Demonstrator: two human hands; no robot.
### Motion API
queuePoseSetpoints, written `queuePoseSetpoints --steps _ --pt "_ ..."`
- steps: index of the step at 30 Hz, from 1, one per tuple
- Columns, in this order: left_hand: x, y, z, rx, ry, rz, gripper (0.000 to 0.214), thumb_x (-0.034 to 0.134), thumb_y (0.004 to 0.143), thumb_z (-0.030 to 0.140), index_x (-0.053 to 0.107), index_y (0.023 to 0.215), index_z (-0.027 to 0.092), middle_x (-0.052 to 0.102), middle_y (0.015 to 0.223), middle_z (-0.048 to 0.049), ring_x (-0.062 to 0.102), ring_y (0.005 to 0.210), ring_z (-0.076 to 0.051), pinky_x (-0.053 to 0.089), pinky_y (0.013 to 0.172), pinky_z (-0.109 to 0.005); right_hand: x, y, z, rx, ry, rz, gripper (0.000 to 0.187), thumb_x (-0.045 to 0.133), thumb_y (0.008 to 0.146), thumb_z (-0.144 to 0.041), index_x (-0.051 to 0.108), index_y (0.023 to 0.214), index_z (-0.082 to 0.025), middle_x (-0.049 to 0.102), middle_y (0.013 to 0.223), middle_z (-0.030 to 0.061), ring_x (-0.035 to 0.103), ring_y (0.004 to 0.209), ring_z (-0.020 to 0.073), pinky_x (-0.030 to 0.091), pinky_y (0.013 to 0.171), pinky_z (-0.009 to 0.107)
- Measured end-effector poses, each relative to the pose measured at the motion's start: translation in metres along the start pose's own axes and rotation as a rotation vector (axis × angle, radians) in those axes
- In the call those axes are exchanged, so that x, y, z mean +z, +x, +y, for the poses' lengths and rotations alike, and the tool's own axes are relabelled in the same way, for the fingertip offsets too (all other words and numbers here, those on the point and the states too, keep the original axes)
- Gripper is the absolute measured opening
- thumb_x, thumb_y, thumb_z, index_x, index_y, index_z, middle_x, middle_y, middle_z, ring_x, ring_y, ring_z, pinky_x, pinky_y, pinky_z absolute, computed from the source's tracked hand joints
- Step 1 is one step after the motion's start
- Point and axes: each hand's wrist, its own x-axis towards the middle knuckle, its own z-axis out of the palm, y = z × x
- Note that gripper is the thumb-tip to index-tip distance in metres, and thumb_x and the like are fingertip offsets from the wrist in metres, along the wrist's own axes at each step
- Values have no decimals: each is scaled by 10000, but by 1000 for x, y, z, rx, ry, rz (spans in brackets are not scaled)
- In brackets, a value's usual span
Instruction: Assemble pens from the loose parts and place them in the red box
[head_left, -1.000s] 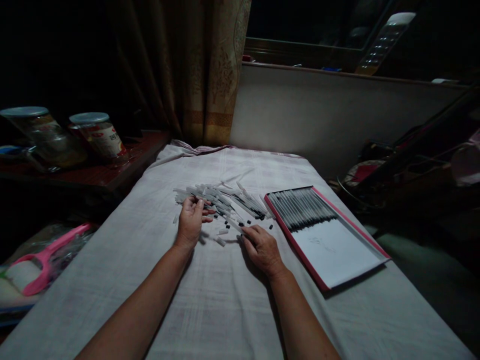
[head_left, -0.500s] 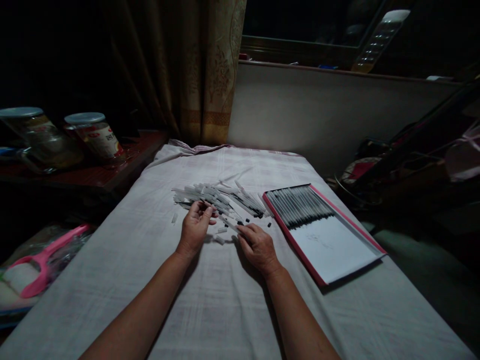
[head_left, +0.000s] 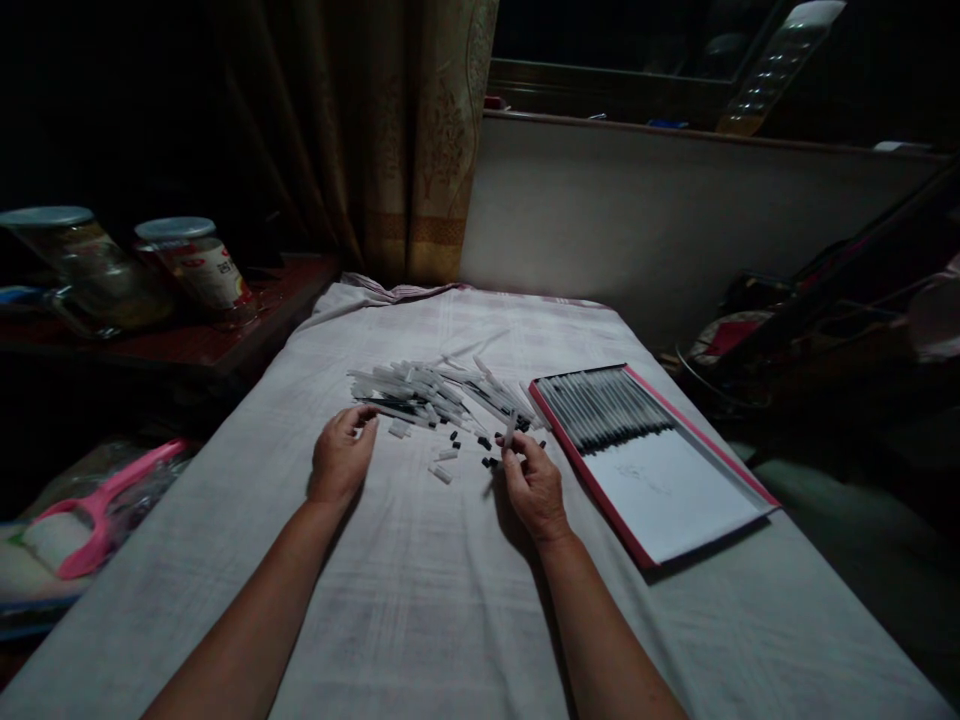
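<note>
My left hand (head_left: 343, 457) is beside the near left edge of a loose pile of pens and pen parts (head_left: 420, 388). Its thumb and forefinger are apart, close to the end of a pen, and I see nothing between them. My right hand (head_left: 535, 487) pinches a slim translucent pen barrel (head_left: 511, 428), which stands nearly upright above the fingers. Black end plugs (head_left: 485, 442) and short translucent caps (head_left: 441, 473) are scattered between the hands. To the right, a shallow red-edged box (head_left: 611, 500) holds a row of pens with dark tips (head_left: 607, 408).
A pale checked cloth (head_left: 405, 590) covers the table. Lidded jars (head_left: 196, 265) stand on a dark red side table (head_left: 255, 320) at left. Low on the left is a pink-handled item (head_left: 97, 520) among plastic bags. A patterned curtain (head_left: 431, 150) hangs behind.
My left hand has drawn left, away from the right hand. My right hand has shifted right, and the barrel in it has turned from slanting left to nearly upright. More small parts show on the cloth.
</note>
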Motion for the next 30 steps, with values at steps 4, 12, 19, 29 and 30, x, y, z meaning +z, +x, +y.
queuePoseSetpoints --steps 4,12,19,29,30 --pt "-26 6 -20 42 358 -15 295 499 833 356 697 980 193 702 944 -95 637 902 -269 488 836 -380 3 -1 0 -18 -8 8 195 495 893 -249 641 1013 -201 710 916 63 661 796 182 543 645 280" --pt "-25 -2 -26 132 665 -81 337 505 869 435 697 1002 191 697 1014 -128 603 986 -318 445 869 -420 3 -9 -4 -94 -71 -10 234 509 894 -243 645 1081 -205 726 958 82 684 864 213 562 743 339" --pt "-21 -7 -18 201 615 -64 309 520 886 372 680 1063 176 684 1031 -127 592 992 -314 434 866 -425 -3 -21 -7 -35 -100 16 205 512 885 -260 639 1030 -187 727 919 81 683 779 198 555 683 310" --pt "53 -9 57 426 465 -445 159 597 871 284 729 936 224 698 958 -92 605 960 -263 434 836 -378 -4 -20 -5 -72 -142 82 175 515 880 -265 643 982 -204 702 877 79 658 836 226 545 768 375" --pt "60 -7 60 419 475 -454 132 626 850 289 733 884 220 700 927 -95 612 950 -270 437 826 -377 -4 -19 -5 -82 -146 82 167 512 881 -256 643 972 -208 698 871 78 654 838 226 544 771 376"
